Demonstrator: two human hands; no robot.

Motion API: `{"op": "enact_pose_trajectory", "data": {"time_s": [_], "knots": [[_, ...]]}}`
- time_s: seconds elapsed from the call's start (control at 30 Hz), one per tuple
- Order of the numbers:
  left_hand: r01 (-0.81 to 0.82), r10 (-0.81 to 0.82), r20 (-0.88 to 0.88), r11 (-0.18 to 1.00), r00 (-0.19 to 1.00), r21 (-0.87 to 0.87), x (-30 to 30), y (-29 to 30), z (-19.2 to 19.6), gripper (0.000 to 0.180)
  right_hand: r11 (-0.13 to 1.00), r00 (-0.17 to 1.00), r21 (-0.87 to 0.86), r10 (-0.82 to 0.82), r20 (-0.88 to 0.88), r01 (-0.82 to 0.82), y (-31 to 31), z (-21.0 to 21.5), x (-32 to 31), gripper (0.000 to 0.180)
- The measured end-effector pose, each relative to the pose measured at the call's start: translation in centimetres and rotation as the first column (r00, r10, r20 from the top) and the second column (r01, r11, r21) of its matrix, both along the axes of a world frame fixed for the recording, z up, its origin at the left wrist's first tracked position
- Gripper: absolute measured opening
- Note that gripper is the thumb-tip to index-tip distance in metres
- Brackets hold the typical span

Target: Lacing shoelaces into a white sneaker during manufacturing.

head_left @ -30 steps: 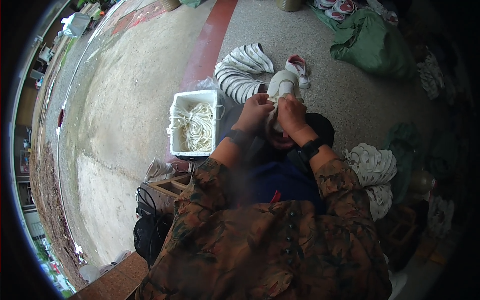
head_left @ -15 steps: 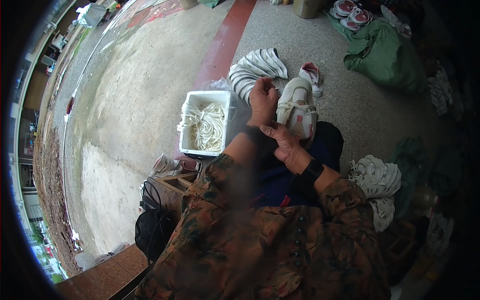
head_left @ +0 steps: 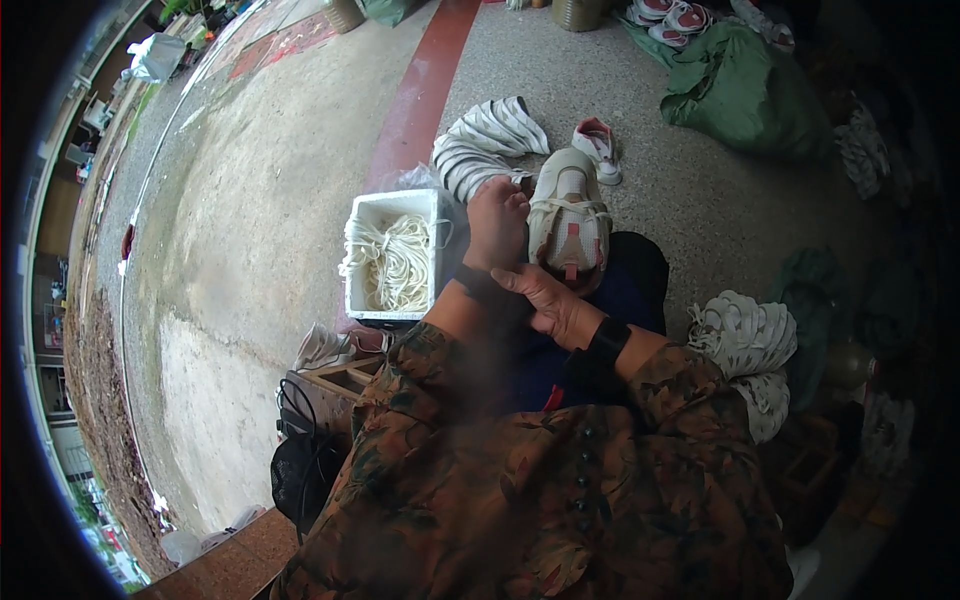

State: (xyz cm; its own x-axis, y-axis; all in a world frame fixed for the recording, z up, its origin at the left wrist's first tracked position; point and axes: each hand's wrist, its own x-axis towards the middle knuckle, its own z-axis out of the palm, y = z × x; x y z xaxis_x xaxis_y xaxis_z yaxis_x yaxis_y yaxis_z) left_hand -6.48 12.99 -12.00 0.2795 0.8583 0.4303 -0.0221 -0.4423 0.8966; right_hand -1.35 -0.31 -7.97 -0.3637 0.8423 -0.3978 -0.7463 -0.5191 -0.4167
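A white and beige sneaker [head_left: 571,215] with pink patches rests toe-away over my knee, loose laces lying across it. Left of the shoe is my left hand [head_left: 497,222], raised with its fingers curled into a loose fist; I see nothing in them. A dark band [head_left: 484,284] circles that wrist. My right hand [head_left: 549,302] reaches across, thumb stretched out against the left wrist by the band; its other fingers are partly hidden. Just beyond the left hand lies a curved row of stacked white shoe pieces [head_left: 487,143] with dark edges.
A white foam box [head_left: 440,205] of pale laces [head_left: 398,262] stands to the left. Another white and pink shoe [head_left: 598,148] sits beyond the sneaker. White shoe pieces [head_left: 745,338] are piled at right, and a green sack [head_left: 745,98] slumps far right. A wooden frame [head_left: 338,380] is near left.
The view has shifted, so the scene sits slightly further left. My left hand has lowered a little beside the sneaker, and my right hand remains at the left wrist.
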Motion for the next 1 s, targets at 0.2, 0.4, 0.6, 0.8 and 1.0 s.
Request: {"op": "enact_pose_trajectory", "data": {"time_s": [0.2, 0.4, 0.6, 0.8, 1.0], "knots": [[0.127, 0.004, 0.23, 0.824, 0.973, -0.553, 2.1, -1.9, 3.5, 0.009, 1.0, 1.0, -0.01, 0.018, -0.017, -0.018, -0.4, -1.0, 0.8, 0.038], [0.123, -0.191, -0.17, 0.93, 0.967, -0.346, 0.7, -1.3, 1.1, 0.016, 0.926, 0.513, 0.373, -0.294, 0.807, -0.056, 0.8, -1.3, 5.1, 0.017], [0.259, -0.27, -0.411, 0.962, 0.871, -0.082, 1.9, -2.9, 1.6, 0.026, 0.794, 0.367, 0.405, -0.581, 0.727, 0.454, 2.7, -0.3, 14.4, 0.007], [0.241, 0.005, -0.664, 0.93, 0.748, 0.278, 2.7, -3.9, 2.4, 0.024, 0.816, -0.227, 0.564, -0.577, 0.785, -0.127, 2.8, -1.8, 12.9, 0.005], [0.141, 0.025, -0.653, 0.969, 0.757, 0.201, 2.9, -3.4, 0.6, 0.014, 0.821, -0.508, 0.409, -0.569, 0.647, -0.398, 3.5, -2.3, 10.2, 0.006]]}}
